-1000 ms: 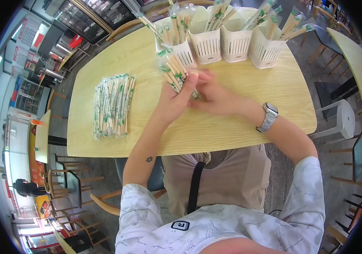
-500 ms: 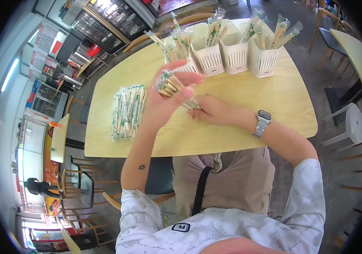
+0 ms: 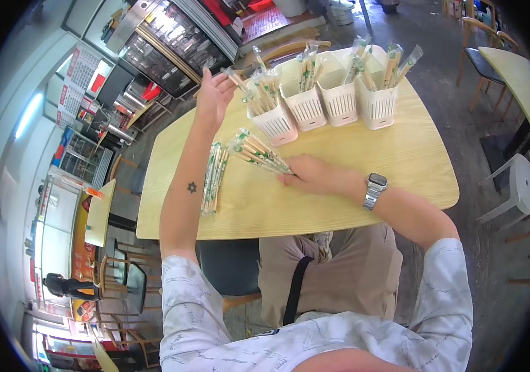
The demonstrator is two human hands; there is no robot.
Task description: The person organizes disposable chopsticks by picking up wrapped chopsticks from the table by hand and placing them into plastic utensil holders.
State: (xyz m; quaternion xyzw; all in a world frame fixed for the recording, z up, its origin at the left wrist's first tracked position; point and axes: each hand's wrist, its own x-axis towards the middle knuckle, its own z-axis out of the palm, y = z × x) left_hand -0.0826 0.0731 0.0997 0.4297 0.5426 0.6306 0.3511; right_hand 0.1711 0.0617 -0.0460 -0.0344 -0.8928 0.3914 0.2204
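My right hand is closed around the lower ends of a bundle of paired chopsticks in clear wrappers. The bundle's tops fan out to the left, over the table. Raised at the far left, my left hand has its fingers stretched out, right at the wrapped chopsticks leaning out of the leftmost white slotted holder. Below it, a pile of wrapped chopsticks lies on the table, partly hidden by my left forearm.
Three more white slotted holders with wrapped chopsticks stand in a row along the far side of the wooden table. A dark chair is tucked at the near edge. A white stool stands right; a person is far left.
My left hand has left the bundle, opened and moved up and left to beside the leftmost holder. The right hand keeps hold of the bundle. The view has shifted slightly.
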